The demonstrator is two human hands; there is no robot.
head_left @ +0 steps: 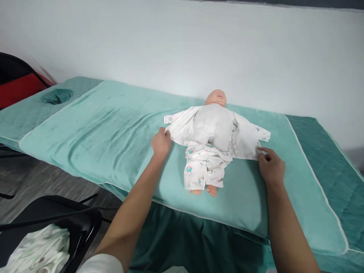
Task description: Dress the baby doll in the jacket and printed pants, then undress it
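Note:
A baby doll [216, 98] lies on its back on the green bed, head toward the wall and bare feet toward me. Its white long-sleeved baby shirt [247, 142] is spread open at the front, showing a pale grey-white torso [212, 123]. Printed baby trousers [196, 172] cover the legs and are bunched at the waist. My left hand [161, 143] is closed on the shirt's left-hand front edge and pulls it out sideways. Over at the opposite front panel, my right hand [270, 163] pinches the lower outer corner between thumb and fingers.
The massage bed [93, 125] has a face hole [57, 96] at its left end and stands against a white wall [142, 45]. A black chair [85, 220] holds crumpled printed cloth [42, 246] at lower left. Something red [19, 89] rests on another chair at far left.

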